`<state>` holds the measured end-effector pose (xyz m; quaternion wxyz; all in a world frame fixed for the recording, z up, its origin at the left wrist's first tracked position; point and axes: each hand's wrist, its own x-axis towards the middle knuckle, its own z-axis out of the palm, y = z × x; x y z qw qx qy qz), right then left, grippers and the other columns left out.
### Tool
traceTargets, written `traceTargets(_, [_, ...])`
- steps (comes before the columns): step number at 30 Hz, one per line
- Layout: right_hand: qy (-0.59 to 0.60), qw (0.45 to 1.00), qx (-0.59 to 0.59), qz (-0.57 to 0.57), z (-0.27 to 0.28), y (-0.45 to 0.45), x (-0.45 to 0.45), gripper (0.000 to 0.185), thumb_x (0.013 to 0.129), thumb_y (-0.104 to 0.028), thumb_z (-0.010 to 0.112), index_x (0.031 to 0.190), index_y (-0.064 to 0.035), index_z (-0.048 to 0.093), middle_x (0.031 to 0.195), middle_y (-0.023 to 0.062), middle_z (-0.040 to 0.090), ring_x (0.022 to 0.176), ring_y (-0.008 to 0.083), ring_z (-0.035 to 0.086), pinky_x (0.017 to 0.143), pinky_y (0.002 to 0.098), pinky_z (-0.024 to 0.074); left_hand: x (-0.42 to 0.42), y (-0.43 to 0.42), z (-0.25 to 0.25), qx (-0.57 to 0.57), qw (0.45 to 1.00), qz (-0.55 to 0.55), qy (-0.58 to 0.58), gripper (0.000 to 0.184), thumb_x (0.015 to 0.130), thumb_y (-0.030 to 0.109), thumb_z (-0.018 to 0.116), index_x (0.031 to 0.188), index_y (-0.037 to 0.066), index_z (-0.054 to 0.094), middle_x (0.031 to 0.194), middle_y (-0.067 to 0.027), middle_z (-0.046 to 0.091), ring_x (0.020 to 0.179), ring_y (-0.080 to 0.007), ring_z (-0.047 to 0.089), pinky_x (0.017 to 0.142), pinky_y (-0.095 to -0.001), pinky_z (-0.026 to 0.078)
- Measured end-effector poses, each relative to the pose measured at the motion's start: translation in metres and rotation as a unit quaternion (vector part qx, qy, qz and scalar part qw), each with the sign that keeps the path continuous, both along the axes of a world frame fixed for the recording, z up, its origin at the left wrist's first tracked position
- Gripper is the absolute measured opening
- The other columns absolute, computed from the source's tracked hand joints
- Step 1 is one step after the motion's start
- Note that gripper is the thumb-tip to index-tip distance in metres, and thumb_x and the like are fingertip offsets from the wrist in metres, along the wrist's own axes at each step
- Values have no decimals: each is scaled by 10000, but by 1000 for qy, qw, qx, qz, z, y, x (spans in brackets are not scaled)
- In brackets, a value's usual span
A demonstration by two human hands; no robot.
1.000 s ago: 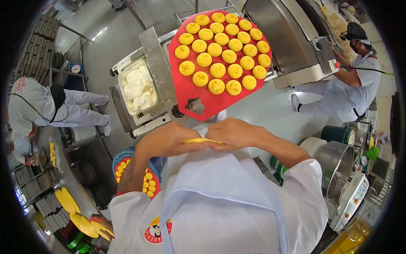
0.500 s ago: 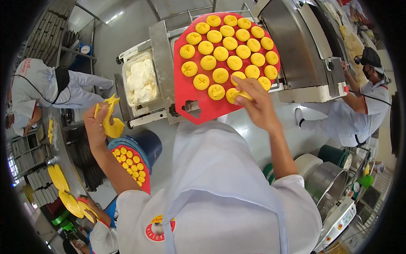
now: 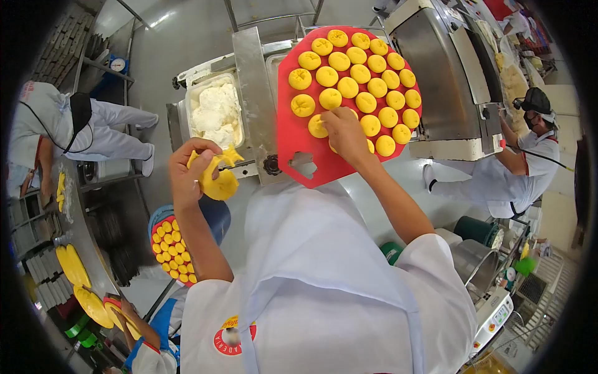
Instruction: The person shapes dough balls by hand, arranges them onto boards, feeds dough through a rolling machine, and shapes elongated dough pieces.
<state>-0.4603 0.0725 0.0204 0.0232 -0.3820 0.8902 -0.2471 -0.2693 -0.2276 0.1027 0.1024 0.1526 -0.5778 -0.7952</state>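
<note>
My left hand (image 3: 192, 173) is closed around a floppy, ragged-edged piece of yellow dough (image 3: 219, 186), held in the air near the white tub. Over the red board (image 3: 288, 140) my right hand (image 3: 344, 132) has its fingertips pinched on a yellow dough ball (image 3: 317, 126) near the board's front left. Rows of similar dough balls (image 3: 339, 61), several with creased tops, cover most of the board. My right hand hides some of the balls beneath it. Left of the board stands the white tub (image 3: 238, 118) with a creamy white filling (image 3: 215, 112) inside.
A metal plate (image 3: 254, 93) lies between tub and board. Another red board of dough balls (image 3: 172, 249) rests on a blue bin (image 3: 215, 218) at lower left. A steel machine (image 3: 430, 56) stands at right. Co-workers (image 3: 115, 121) are on both sides.
My right hand has moved left across the board to another dough ball. My left hand has come right, closer to the tub, with the dough piece. The view has shifted slightly.
</note>
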Motion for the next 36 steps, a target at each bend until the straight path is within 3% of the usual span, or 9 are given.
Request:
traceTargets(5, [101,990,65,70,7,-5,7,205,812,-16,636,988,-51,737,1119,134,616,1023,314,590,869,425,492,-10,-16,-2,-15,998,-57,-27,109,901,87,658,944,-10,682,885,-47,669,654,-87,587,596,-233,484])
traceTargets(8, [-54,989,-126,-47,50,-20,24,339,865,-143,698,1200,-92,701,1272,128,595,1157,295,572,959,423,480,-23,-14,-7,-116,985,-131,-12,129,916,121,663,973,5,674,894,-48,680,704,-111,620,652,-263,505])
traceTargets(12, [-547,722,-420,61,77,-81,80,806,840,-335,792,1523,-129,416,1418,85,529,1276,230,526,1045,364,446,-51,29,28,-278,933,-221,-50,344,944,217,681,1210,34,566,881,-127,691,806,-212,688,718,-317,523])
traceTargets(15, [-561,699,-432,103,66,-100,100,671,895,-286,746,1486,-125,473,1322,91,559,1184,227,561,962,335,474,-53,40,37,-319,923,-208,-62,584,931,284,716,1385,65,420,899,-190,688,850,-283,708,750,-338,526])
traceTargets(18, [-302,909,-282,53,76,-84,97,457,949,-222,681,1381,-112,581,1134,92,605,998,214,594,827,327,487,-59,37,49,-320,914,-207,-139,757,889,310,764,1477,79,347,957,-192,694,884,-297,707,791,-343,524])
traceTargets(22, [-292,925,-235,66,87,-66,87,232,1023,-164,580,1213,-39,622,973,47,592,844,118,560,728,286,478,-53,31,26,-129,944,-278,-122,899,829,280,818,1536,80,299,1032,-152,697,944,-262,686,840,-338,516])
traceTargets(27, [-460,829,-315,-35,63,-61,86,224,1019,-185,588,1180,-29,606,933,40,572,803,91,538,682,257,466,-45,41,-28,-361,878,-315,1,955,772,140,823,1558,115,281,1075,-140,690,989,-246,662,863,-356,517])
traceTargets(30, [-518,771,-354,-111,59,-56,87,338,986,-218,621,1248,-17,552,911,84,599,782,188,577,705,298,472,-57,58,-21,-258,914,-284,-130,1020,762,125,801,1590,132,204,1070,-164,695,969,-311,679,854,-395,524])
traceTargets(36, [-162,969,-182,42,81,-55,81,314,962,-326,646,1119,-65,572,851,75,605,732,238,612,623,343,489,-65,81,29,-370,894,-251,-25,979,825,147,717,1598,177,116,912,-200,694,805,-387,679,764,-429,530])
